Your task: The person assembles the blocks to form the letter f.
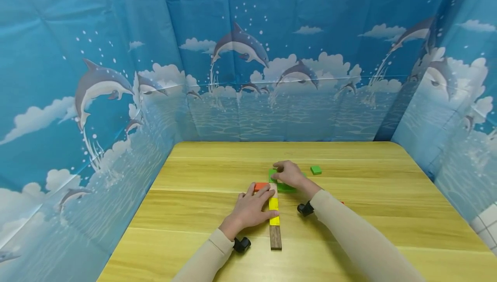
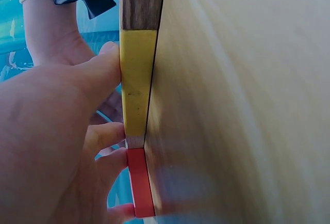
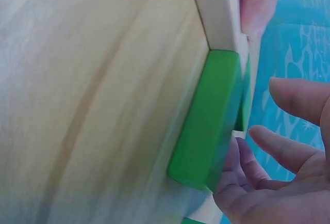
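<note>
A row of flat blocks lies in the middle of the table: dark brown nearest me, then yellow, then a whitish block. An orange-red block branches left and a green block branches right, while another green block continues the row at its far end. My left hand rests with spread fingers on the row, thumb at the yellow block, fingertips at the whitish and red ones. Over the far green blocks is my right hand, thumb and index apart, its other fingers beside the green branch.
A small green block lies on the wooden table to the right, beyond my right hand. Something red peeks out by the right sleeve. Dolphin-printed curtains stand behind the table and at its sides.
</note>
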Available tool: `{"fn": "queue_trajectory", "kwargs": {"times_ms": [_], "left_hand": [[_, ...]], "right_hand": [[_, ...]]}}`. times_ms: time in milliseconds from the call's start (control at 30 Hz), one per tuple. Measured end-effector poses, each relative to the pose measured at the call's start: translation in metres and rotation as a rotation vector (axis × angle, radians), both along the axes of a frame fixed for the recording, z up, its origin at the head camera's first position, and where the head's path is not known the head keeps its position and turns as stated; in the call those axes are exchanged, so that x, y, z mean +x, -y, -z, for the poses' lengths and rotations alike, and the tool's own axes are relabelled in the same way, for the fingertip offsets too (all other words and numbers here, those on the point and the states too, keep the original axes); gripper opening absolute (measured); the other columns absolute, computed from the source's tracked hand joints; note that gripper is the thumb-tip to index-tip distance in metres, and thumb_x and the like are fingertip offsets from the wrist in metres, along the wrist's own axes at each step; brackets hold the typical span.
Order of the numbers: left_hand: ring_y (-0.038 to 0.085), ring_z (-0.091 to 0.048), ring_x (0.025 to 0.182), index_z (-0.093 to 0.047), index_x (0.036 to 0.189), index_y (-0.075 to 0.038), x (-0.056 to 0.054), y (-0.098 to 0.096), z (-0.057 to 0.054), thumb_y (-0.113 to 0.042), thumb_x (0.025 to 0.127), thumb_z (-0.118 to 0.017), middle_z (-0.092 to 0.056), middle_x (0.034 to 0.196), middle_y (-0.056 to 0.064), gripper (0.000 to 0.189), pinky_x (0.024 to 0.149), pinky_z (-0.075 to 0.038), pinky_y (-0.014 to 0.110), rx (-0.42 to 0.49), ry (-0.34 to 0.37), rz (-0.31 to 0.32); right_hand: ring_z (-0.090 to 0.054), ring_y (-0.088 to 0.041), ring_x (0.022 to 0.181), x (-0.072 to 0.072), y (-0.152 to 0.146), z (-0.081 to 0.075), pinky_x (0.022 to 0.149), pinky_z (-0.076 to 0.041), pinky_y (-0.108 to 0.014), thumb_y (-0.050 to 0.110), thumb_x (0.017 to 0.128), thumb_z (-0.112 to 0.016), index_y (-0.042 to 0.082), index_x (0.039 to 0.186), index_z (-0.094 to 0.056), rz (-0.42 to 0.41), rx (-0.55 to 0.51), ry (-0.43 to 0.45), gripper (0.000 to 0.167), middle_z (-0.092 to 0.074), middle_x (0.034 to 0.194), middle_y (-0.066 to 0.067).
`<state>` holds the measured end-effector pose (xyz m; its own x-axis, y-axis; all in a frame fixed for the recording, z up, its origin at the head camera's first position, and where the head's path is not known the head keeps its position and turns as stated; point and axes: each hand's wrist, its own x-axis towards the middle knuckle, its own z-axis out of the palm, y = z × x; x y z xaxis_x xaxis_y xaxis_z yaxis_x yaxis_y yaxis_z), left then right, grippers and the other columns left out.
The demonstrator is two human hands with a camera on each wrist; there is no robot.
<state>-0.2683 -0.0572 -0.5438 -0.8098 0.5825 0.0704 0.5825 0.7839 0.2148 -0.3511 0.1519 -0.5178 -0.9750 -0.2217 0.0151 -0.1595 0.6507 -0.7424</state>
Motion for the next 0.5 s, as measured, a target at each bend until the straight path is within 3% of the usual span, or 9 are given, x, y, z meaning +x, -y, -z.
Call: {"fn": "queue_trajectory", "kwargs": {"times_ms": [167,500], "left_hand": [[0.039,-0.012,0.152,-0.034,0.159,-0.030,0.001,0.001,-0.001,-0.072,0.095,-0.044,-0.023,0.165,-0.009,0.077,0.106,-0.029,0.068,-0.006,0.002,0.000],[0.039,-0.012,0.152,-0.035,0.158,-0.030,0.001,0.001,0.000,-0.072,0.095,-0.044,-0.024,0.165,-0.009,0.076,0.106,-0.029,0.068,0.010,0.003,0.005]], "right_hand": [[-0.060,-0.035,0.115,0.004,-0.004,-0.008,0.085,-0.055,-0.044,0.018,0.098,-0.066,0.002,0.144,-0.053,0.007,-0.045,-0.031,0.050,-0.057,0.135,-0.024],[-0.062,-0.036,0.112,0.015,-0.019,-0.028,0.084,-0.056,-0.046,0.020,0.099,-0.065,0.006,0.143,-0.055,0.034,-0.037,-0.131,0.047,-0.059,0.133,-0.021]]}}
